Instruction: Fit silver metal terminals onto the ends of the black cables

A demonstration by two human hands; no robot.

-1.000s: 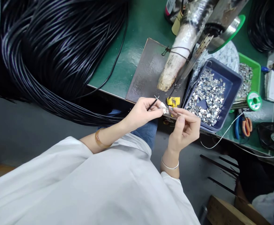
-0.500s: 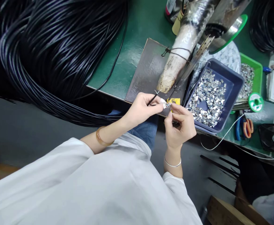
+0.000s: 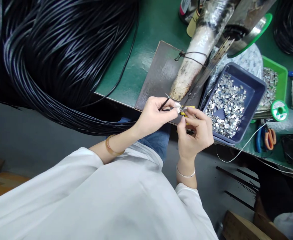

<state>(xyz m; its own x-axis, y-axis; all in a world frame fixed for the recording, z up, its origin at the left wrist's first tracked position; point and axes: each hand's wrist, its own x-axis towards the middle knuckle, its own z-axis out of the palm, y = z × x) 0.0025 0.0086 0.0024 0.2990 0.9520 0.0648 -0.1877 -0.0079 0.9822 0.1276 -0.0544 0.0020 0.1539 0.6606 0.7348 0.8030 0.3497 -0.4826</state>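
Note:
My left hand (image 3: 154, 115) is closed around a black cable (image 3: 164, 102), pinching it between thumb and fingers. The cable's stripped end, with thin bare wires, sticks up above the knuckles. White wrapping covers a fingertip of that hand. At its fingertips is a small shiny metal connector (image 3: 183, 109), its exact kind too small to tell. My right hand (image 3: 195, 133) meets the connector from the right, fingers curled and thumb near them; whatever lies between them is too small to make out. A yellow piece (image 3: 190, 108) lies just behind the fingers.
A large coil of black cable (image 3: 68, 50) fills the left. A white wrapped tube (image 3: 191, 63) slants over a dark board (image 3: 155, 73). On the right stand a blue tray (image 3: 258, 86) of small metal pieces, a green tray (image 3: 283, 71), a solder spool (image 3: 279, 110) and orange-handled pliers (image 3: 270, 139).
The view has shifted slightly, moving the bench items to the right. My right fingers have changed position at the connector, with the thumb a little farther from the index finger. My left hand keeps its grip.

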